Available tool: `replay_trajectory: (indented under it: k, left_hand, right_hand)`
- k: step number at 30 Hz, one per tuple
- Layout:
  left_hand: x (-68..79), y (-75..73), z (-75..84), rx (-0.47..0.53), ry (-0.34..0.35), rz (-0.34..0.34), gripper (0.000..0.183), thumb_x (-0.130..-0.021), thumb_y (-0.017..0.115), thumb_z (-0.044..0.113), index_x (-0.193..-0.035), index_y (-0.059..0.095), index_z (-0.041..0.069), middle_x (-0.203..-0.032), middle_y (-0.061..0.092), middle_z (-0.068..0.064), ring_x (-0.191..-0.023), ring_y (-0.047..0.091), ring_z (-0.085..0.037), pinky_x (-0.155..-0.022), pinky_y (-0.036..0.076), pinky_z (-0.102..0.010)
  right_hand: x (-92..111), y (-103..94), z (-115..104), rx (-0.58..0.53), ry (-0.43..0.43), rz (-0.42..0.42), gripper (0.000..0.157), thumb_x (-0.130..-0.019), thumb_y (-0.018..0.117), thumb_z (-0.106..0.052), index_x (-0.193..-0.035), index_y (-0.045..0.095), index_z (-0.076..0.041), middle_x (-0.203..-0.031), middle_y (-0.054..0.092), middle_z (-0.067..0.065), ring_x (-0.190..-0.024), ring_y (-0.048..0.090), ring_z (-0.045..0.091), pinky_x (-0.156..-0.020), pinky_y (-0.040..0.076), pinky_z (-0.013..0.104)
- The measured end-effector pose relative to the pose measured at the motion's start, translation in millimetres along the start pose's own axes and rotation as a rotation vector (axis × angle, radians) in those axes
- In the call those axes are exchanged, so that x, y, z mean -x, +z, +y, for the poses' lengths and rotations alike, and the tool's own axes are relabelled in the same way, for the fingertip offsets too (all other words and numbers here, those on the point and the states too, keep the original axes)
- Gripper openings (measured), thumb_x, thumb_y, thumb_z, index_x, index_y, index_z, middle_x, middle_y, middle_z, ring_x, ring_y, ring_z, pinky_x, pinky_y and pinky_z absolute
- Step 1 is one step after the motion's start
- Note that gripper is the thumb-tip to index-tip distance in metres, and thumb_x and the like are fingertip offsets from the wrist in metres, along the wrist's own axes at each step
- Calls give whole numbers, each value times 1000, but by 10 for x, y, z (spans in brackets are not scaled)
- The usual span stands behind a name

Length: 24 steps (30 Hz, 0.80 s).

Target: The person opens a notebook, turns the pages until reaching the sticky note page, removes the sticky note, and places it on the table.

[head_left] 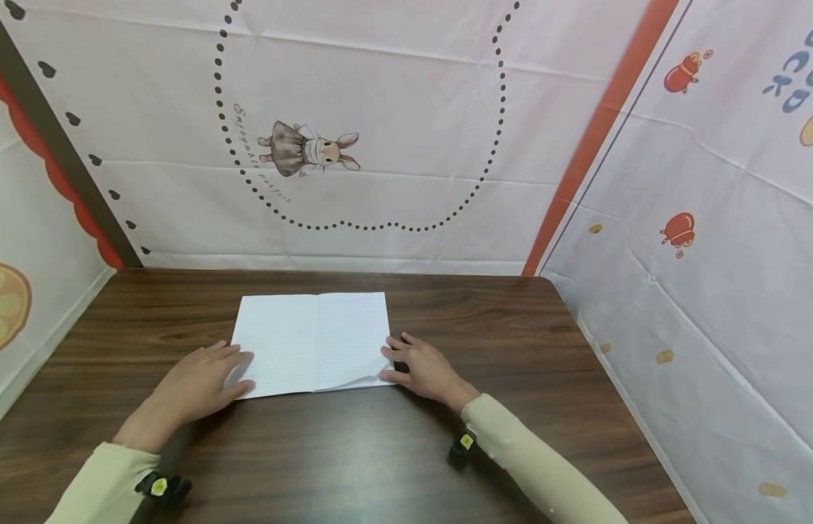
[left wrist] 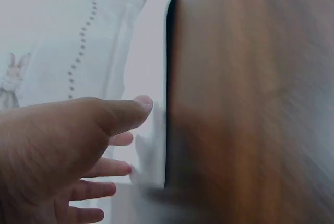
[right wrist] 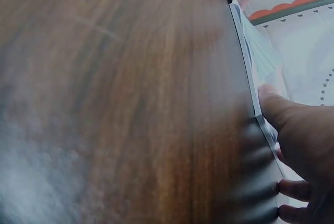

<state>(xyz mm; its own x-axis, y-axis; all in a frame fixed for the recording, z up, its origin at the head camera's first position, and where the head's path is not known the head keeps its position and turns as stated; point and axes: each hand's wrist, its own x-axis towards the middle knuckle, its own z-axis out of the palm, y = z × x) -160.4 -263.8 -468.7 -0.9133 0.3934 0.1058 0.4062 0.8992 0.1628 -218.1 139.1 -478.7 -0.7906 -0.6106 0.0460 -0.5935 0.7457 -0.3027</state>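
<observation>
An open notebook (head_left: 278, 342) with white lined pages lies on the dark wooden table. Along its left edge rests my left hand (head_left: 206, 378), fingers spread and the thumb (left wrist: 136, 108) over the page near the lower corner. My right hand (head_left: 427, 370) touches the right edge near the lower corner, its fingertips on the page margin. Beside that hand, the lower corner of the right-hand page (head_left: 360, 380) curls up from the sheets beneath. In the right wrist view, the right thumb (right wrist: 271, 98) lies against the page edge, with other fingers lower down by the table.
The wooden table (head_left: 354, 451) extends around the notebook on all sides. White printed cloth (head_left: 406, 131) hangs behind it, and more cloth (head_left: 727, 291) stands along the right side. Each forearm wears a dark wrist device (head_left: 463, 445) near the sleeve cuff.
</observation>
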Motion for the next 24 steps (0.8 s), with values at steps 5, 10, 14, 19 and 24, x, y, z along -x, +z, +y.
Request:
replay_trajectory:
  k: [5, 10, 14, 19, 24]
  left_hand:
    - [-209, -145, 248, -28, 50, 109, 41, -96, 70, 31, -123, 70, -1, -125, 68, -24, -123, 59, -49, -104, 45, -65]
    - [-451, -158, 566, 4, 165, 174, 37, -97, 70, 28, -120, 71, -1, -126, 69, -22, -126, 59, -45, -106, 46, -60]
    - [-642, -7, 848, 25, 282, 176, 39, -97, 69, 30, -123, 70, 1, -132, 66, -21, -131, 57, -42, -109, 45, -57]
    - [-810, 218, 1146, -47, 403, 167, 48, -99, 66, 40, -131, 68, 5, -141, 62, -16, -134, 56, -36, -110, 45, -53]
    - [-921, 394, 1294, -106, 460, 168, 55, -97, 67, 49, -132, 69, 8, -141, 63, -13, -133, 57, -33, -109, 48, -49]
  right_hand:
    - [-9, 15, 28, 9, -2, 4, 60, -98, 64, -50, -146, 58, -15, -154, 50, 5, -146, 42, 35, -116, 39, 52]
    - [-15, 21, 26, 2, 1, -3, 61, -98, 63, -51, -147, 57, -16, -156, 48, 4, -148, 40, 34, -117, 38, 53]
    - [-24, 22, 33, -9, -2, -8, 60, -99, 62, -51, -148, 56, -16, -156, 47, 4, -148, 38, 33, -118, 37, 53]
    - [-30, 24, 42, 7, 0, -18, 60, -99, 61, -51, -148, 56, -16, -157, 46, 3, -148, 39, 33, -117, 38, 52]
    - [-28, 29, 47, 31, 0, -17, 60, -99, 61, -51, -148, 55, -17, -157, 46, 3, -148, 39, 33, -117, 39, 51]
